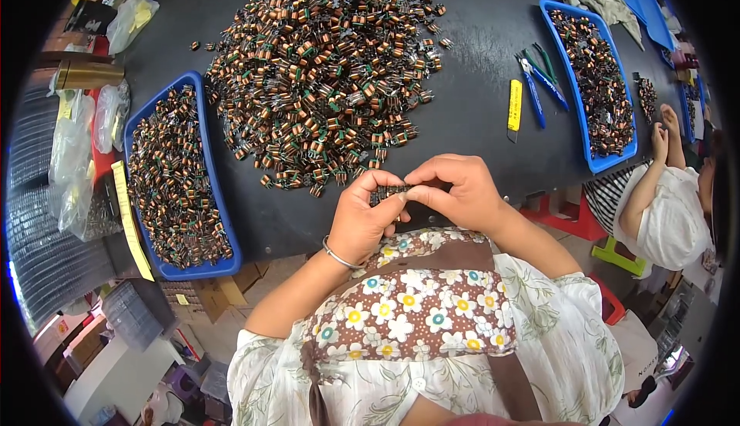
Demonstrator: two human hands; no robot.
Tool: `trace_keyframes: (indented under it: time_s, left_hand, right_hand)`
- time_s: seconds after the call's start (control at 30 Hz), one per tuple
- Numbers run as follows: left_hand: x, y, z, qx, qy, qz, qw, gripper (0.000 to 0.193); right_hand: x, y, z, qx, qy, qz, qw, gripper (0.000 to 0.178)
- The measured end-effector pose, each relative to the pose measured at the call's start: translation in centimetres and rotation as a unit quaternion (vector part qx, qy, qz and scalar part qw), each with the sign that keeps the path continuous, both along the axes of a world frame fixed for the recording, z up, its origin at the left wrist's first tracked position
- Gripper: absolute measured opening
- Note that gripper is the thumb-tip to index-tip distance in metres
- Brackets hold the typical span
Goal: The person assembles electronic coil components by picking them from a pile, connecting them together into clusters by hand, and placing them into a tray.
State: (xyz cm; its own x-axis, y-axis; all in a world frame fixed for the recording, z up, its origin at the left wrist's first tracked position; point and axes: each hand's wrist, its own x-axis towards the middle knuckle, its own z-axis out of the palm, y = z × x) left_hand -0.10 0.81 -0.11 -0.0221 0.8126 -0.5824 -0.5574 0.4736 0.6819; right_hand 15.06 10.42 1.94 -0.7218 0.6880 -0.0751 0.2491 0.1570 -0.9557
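Spreading over the dark table [478, 33] just beyond the grip, a big heap of copper-wound coils [324, 63] looks like most of the work left. The left blue tray [200, 270], left of the grip, and the right blue tray [614, 161], well to its right, are both amply filled with similar pieces; which of them holds finished ones, I cannot tell. At the grip itself is a small dark component [388, 192], partly hidden by fingers and, I judge, midway through handling: the left hand [370, 208] pinches it between thumb and fingers, while the right hand [459, 188] nips its right end between thumb and forefinger.

Farther right of the grip, past the right tray, is a co-worker [669, 218]. Between grip and that tray lie blue-handled pliers [533, 94], green-handled pliers [548, 62] and, nearest, a yellow-handled blade [515, 104]. Only the heap's near edge crowds the fingertips.
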Motion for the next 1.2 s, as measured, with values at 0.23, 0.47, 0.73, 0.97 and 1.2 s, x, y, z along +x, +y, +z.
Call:
trace_keyframes:
  time_s: [0.23,0.47,0.73,0.97,1.2]
  left_hand:
    - [0.4,0.2,0.3,-0.012,0.010,0.013,1.000,0.014]
    - [0.2,0.1,0.1,-0.012,0.033,0.011,0.999,0.013]
    - [0.0,0.3,0.0,0.005,0.028,0.001,1.000,0.014]
    - [-0.3,0.4,0.5,0.006,0.024,-0.023,0.999,0.017]
    - [-0.5,0.3,0.3,-0.008,0.006,-0.010,1.000,0.017]
  right_hand:
    - [-1.0,3.3,-2.6,0.290,-0.056,-0.070,0.953,0.021]
    - [-0.6,3.3,-2.6,0.312,-0.107,0.011,0.944,0.020]
    - [-0.2,1.3,0.6,0.064,-0.041,0.047,0.996,0.013]
    - [-0.7,1.2,0.0,0.042,-0.023,0.041,0.998,0.018]
    - [-0.8,1.2,-0.2,-0.089,0.035,0.041,0.995,0.015]
